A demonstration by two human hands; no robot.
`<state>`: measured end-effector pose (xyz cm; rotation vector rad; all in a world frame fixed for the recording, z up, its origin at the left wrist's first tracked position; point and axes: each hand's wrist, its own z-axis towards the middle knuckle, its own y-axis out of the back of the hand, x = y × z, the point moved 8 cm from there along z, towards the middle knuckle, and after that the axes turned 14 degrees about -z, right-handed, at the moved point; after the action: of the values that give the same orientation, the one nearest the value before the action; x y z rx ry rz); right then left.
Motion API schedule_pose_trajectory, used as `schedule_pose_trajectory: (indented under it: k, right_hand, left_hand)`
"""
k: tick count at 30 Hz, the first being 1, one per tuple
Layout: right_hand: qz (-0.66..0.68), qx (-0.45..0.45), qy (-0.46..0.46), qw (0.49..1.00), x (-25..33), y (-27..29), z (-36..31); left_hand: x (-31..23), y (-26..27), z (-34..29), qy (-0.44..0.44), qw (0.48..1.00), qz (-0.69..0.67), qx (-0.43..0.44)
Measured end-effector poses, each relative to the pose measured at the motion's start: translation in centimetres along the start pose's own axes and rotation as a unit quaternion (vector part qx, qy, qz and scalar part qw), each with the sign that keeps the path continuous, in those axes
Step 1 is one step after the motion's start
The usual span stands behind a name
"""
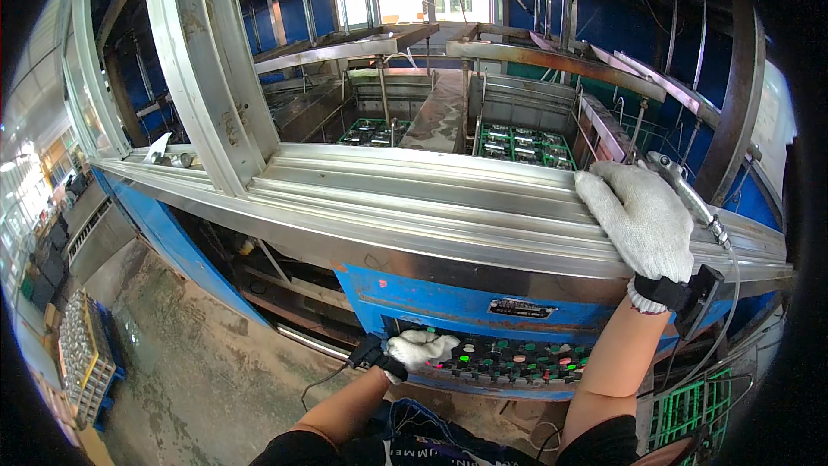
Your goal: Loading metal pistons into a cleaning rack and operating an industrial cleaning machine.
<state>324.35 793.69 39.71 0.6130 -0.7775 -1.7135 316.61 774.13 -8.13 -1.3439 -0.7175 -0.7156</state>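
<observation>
My left hand (419,349), in a white knitted glove with a black wrist strap, is at the left end of a control panel (509,364) full of buttons, knobs and small lit lamps. Its fingers stretch toward the panel, and nothing shows in them. Higher up, my right hand (642,216), gloved and strapped the same way, lies over the aluminium sill (431,198) of the machine, thumb spread and fingertips at the far edge. Just right of it rests a metal air gun (686,190) with a thin hose hanging down.
Beyond the sill, green racks (522,145) holding shiny metal parts sit in tanks, under steel beams (552,59) and rods. An upright aluminium post (211,69) stands at left. A yellow crate (86,362) of metal parts is on the floor; a green rack (690,414) is at lower right.
</observation>
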Motion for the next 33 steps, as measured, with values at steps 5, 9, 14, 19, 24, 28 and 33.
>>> schedule_pose_trajectory:
  k: [5,9,14,19,24,28,33]
  right_hand:
    - [-0.013,0.005,-0.003,1.0,0.1,0.2,0.0]
    - [-0.017,0.01,0.006,1.0,-0.3,-0.3,0.1]
    - [-0.027,-0.013,0.009,0.999,-0.1,0.0,0.1]
    - [-0.029,0.0,0.003,1.0,-0.2,-0.1,0.0]
    - [-0.029,0.009,0.002,1.0,-0.2,-0.2,0.1]
    - [-0.028,0.028,0.0,0.999,-0.2,-0.2,0.1]
    - [-0.031,0.005,-0.001,0.999,-0.1,0.0,0.0]
  left_hand:
    - [-2.4,-0.6,-1.3,-0.234,0.962,0.138,-0.021]
    - [4.8,-4.8,-1.5,-0.331,0.466,0.78,-0.254]
    - [7.4,-7.2,-2.7,-0.404,0.406,0.802,-0.168]
    - [10.0,-8.7,-4.2,-0.507,0.277,0.785,-0.224]
    - [10.5,-8.7,-4.0,-0.493,0.278,0.783,-0.258]
    - [10.1,-8.8,-4.0,-0.505,0.268,0.789,-0.224]
    - [11.2,-9.5,-3.7,-0.511,0.236,0.811,-0.162]
